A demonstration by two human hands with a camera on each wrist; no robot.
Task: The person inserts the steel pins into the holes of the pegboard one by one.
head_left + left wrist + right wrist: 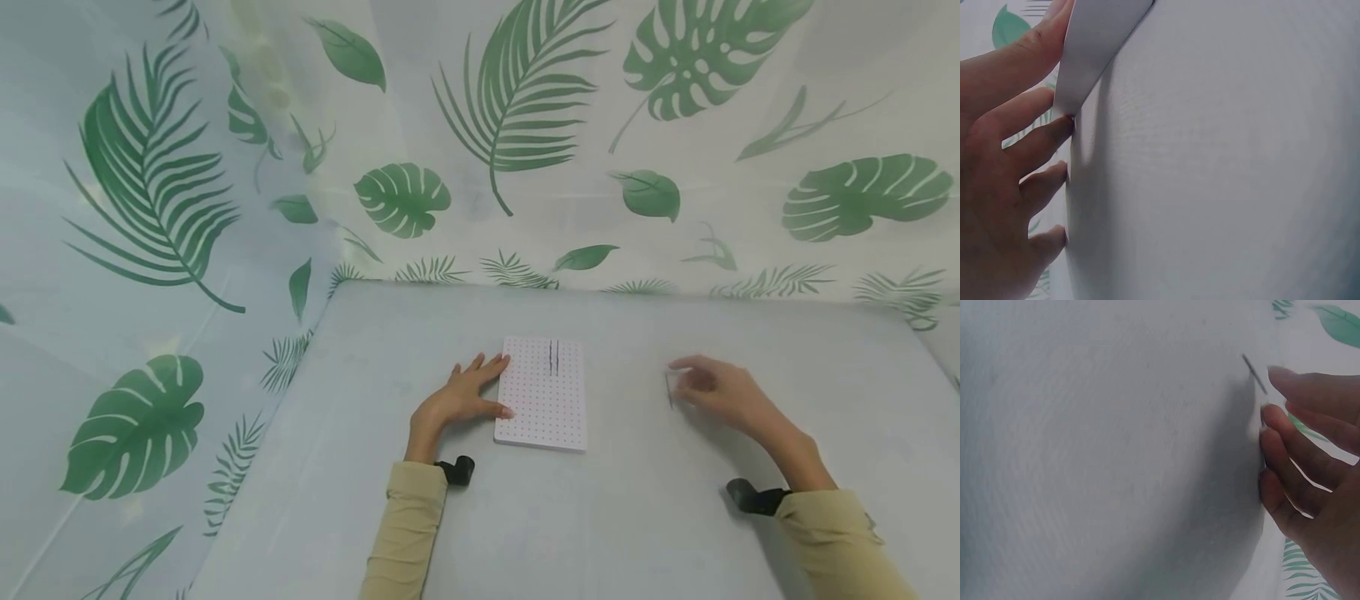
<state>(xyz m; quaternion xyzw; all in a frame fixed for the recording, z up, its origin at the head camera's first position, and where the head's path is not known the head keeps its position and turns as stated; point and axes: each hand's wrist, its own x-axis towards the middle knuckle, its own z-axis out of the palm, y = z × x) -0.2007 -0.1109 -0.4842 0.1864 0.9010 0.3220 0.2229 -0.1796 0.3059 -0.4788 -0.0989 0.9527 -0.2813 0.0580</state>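
Observation:
A white board [534, 408] with a grid of small reddish dots lies flat on the table. Two thin dark sticks [557, 358] stand out side by side near its top. My left hand [455, 400] rests at the board's left side, fingers spread, thumb and a fingertip touching its edge; the board's side wall [1094, 50] shows in the left wrist view. Off to the right, my right hand [716, 392] hovers low by the table with bent fingers. Beside its fingertips is a thin dark stick [1254, 374], apart from the thumb in the right wrist view.
The pale table [637, 517] runs back to a white curtain [525, 225] printed with green leaves, which also hangs along the left side. Each wrist carries a small black camera, such as the right camera [742, 495].

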